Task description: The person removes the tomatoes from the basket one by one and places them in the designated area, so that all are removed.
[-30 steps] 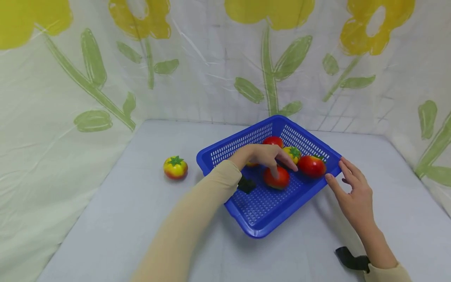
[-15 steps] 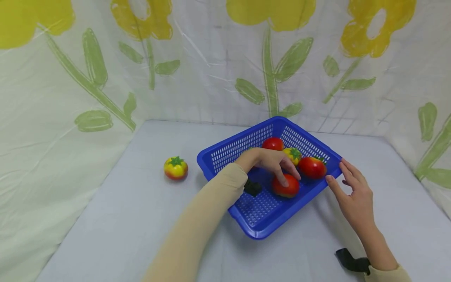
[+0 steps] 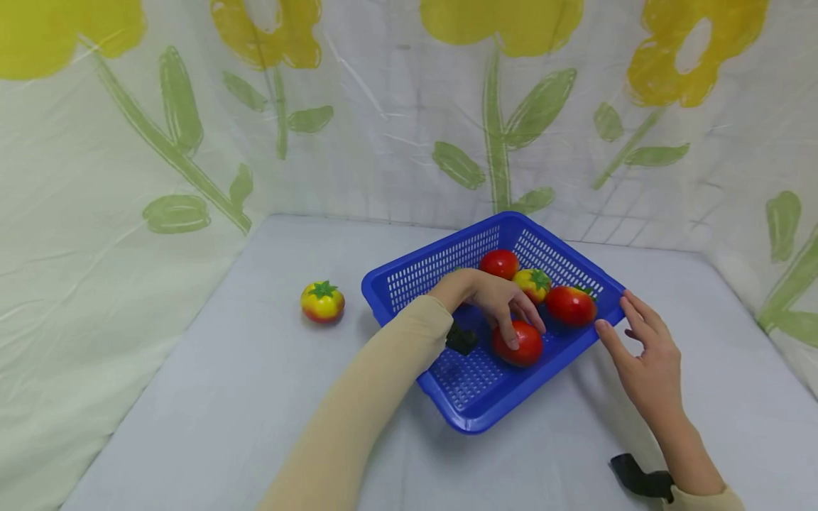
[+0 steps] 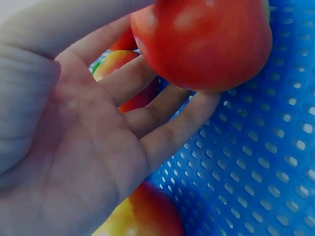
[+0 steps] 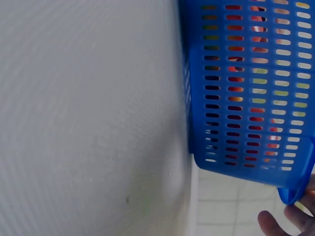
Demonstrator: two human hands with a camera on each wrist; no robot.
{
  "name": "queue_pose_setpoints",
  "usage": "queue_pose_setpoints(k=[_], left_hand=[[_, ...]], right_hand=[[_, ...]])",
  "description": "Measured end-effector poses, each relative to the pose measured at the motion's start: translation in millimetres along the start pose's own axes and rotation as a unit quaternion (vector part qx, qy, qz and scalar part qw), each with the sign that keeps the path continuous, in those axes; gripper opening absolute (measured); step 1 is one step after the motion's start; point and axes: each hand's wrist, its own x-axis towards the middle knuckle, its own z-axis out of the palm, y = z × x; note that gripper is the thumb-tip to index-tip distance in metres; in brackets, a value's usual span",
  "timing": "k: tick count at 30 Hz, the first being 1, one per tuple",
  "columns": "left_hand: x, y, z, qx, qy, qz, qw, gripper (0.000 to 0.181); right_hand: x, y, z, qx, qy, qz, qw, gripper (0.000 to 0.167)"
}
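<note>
My left hand (image 3: 495, 297) reaches into the blue plastic basket (image 3: 474, 423) and grips a red tomato (image 3: 525, 346) near the basket's front side. In the left wrist view the tomato (image 4: 206, 44) sits against the curled fingertips, just above the perforated floor. Around it in the basket lie a second red tomato (image 3: 499, 263), a yellow-red fruit with a green leafy top (image 3: 532, 284) and a larger red fruit (image 3: 571, 306). My right hand (image 3: 648, 362) holds the basket's right corner, thumb and fingers on either side of the rim. The left forearm hides part of the basket.
Left of the basket, a yellow-red fruit with a green top (image 3: 322, 302) stands alone on the pale table (image 3: 211, 397). A white curtain with painted flowers (image 3: 383, 128) rises behind the table. Black wrist straps (image 3: 642, 479) are on both arms.
My left hand has shifted the red tomato rightward and toward the basket's near side, then turned it slightly there. The right hand stays at the basket corner.
</note>
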Motion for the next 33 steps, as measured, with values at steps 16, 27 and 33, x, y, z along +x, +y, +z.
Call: queue_pose_setpoints(k=[16,27,33], left_hand=[[3.2,-3.4,-0.1,-0.021,0.058,0.035,0.9975,0.047],[1.6,-2.1,-1.6,-0.046,0.069,0.058,0.9949,0.048],[2.9,-1.8,-1.8,-0.049,0.088,0.067,0.9926,0.050]], right_hand=[[-0.9,-0.5,-0.4,-0.011,0.002,0.000,0.9999,0.059],[0.0,-0.9,-0.2,-0.006,0.005,-0.008,0.9999,0.059],[-0.2,-0.5,-0.3,-0.006,0.005,-0.012,0.9999,0.059]])
